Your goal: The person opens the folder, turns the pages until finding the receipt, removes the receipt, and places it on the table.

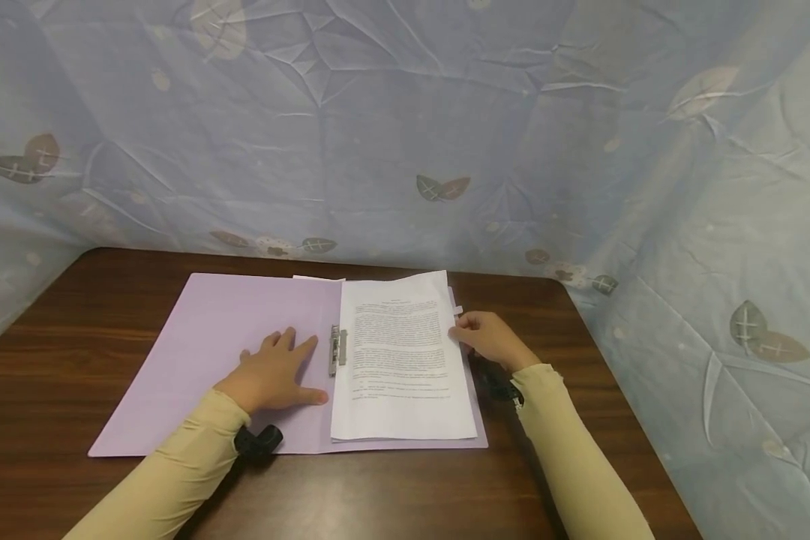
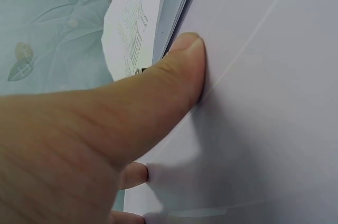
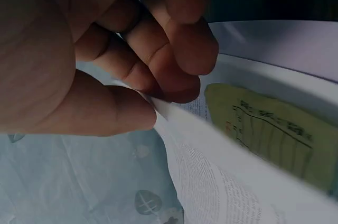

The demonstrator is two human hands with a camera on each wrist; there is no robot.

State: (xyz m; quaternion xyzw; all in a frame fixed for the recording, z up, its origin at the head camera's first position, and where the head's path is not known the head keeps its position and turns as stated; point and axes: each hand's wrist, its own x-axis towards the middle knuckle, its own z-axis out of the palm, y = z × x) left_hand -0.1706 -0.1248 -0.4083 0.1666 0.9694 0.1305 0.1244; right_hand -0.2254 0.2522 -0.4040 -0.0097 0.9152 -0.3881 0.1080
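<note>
A lilac folder (image 1: pixel 243 307) lies spread wide on the table, with a stack of printed sheets (image 1: pixel 398 360) on its right half. A metal clip (image 1: pixel 337 349) sits along the folder's spine at the sheets' left edge. My left hand (image 1: pixel 277 375) rests with spread fingers on the left cover, its thumb close to the spine. My right hand (image 1: pixel 493 339) pinches the right edge of the top paper sheet (image 3: pixel 195 166) between thumb and fingers, raising it a little. Beneath that sheet, the right wrist view reveals a yellow-green note (image 3: pixel 274 129) with handwritten dark marks.
The dark brown wooden table (image 1: pixel 391 495) carries the folder. A small white tab (image 1: pixel 457 310) sticks out at the sheets' right side. Behind and to the right hangs a pale blue curtain (image 1: pixel 378 150) with leaf prints. Each wrist wears a black camera mount (image 1: pixel 258 442).
</note>
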